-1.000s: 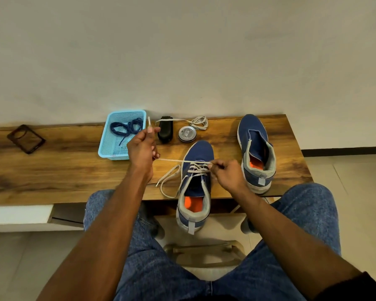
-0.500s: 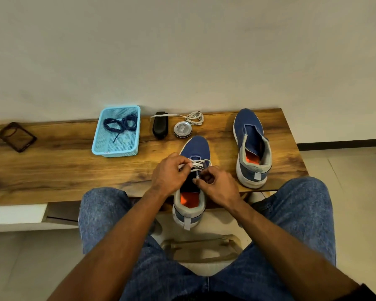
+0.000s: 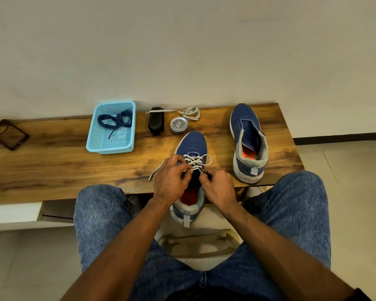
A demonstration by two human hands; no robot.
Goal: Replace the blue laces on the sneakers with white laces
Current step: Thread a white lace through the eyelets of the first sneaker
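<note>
Both hands, left hand [image 3: 172, 181] and right hand [image 3: 218, 185], pinched the white lace [image 3: 197, 160] on the sneaker [image 3: 191, 146] at the bench's [image 3: 52, 170] front edge. Lacing was mid-way; next eyelet likely needs careful threading.

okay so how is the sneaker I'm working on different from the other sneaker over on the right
The near sneaker has a white lace criss-crossed through it; the far sneaker has no lace at all. The near sneaker's heel hangs over the table edge, while the far sneaker sits wholly on it. Your left hand and right hand work the near one; the far one is untouched. Both are blue with grey heels and orange insoles.
</note>
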